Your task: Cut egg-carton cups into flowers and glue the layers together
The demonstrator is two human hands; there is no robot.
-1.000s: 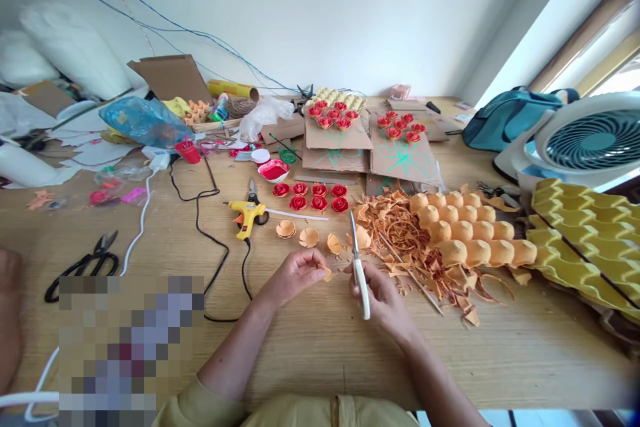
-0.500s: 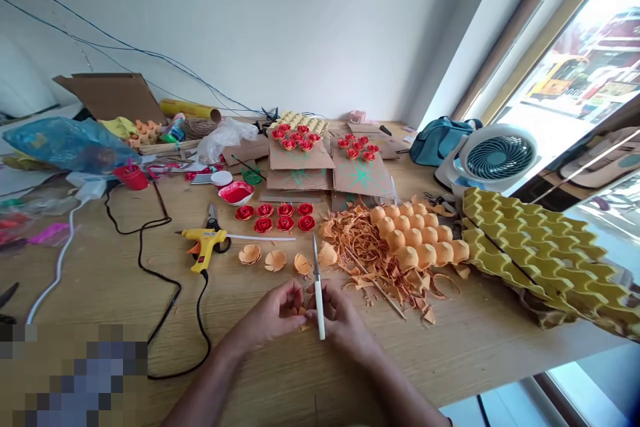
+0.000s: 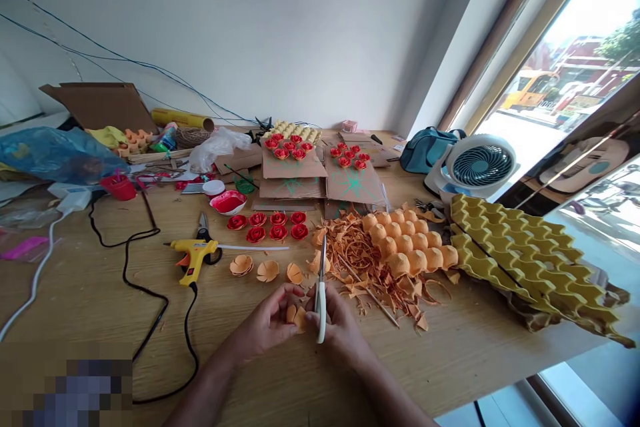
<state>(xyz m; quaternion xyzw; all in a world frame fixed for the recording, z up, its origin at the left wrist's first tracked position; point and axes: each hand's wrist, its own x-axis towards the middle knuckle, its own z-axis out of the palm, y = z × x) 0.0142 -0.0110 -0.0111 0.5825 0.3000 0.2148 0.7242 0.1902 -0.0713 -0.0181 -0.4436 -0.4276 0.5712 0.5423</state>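
Between the fingers of my left hand (image 3: 270, 321) is a small orange egg-carton cup (image 3: 297, 316) cut into petals. My right hand (image 3: 336, 321) is closed around white-handled scissors (image 3: 321, 307), their blades pointing away from me; its fingertips also reach the cup's edge. Just beyond my hands, several cut orange cups (image 3: 268, 271) lie in a row. Behind them sit red paper roses (image 3: 278, 232). To the right spreads a heap of orange carton scraps (image 3: 356, 247), against an orange egg carton piece (image 3: 407, 240).
A yellow glue gun (image 3: 196, 256) with a black cord lies at left. A bowl of red paint (image 3: 228, 201) stands behind the roses. Cardboard pieces (image 3: 294, 169) carry more red roses. Yellow egg trays (image 3: 530, 253) and a white fan (image 3: 481, 163) are at right.
The petal-cut cup shows more plainly between my hands, and the scissors have turned slightly, showing more of their handle. The whole view has shifted a little.
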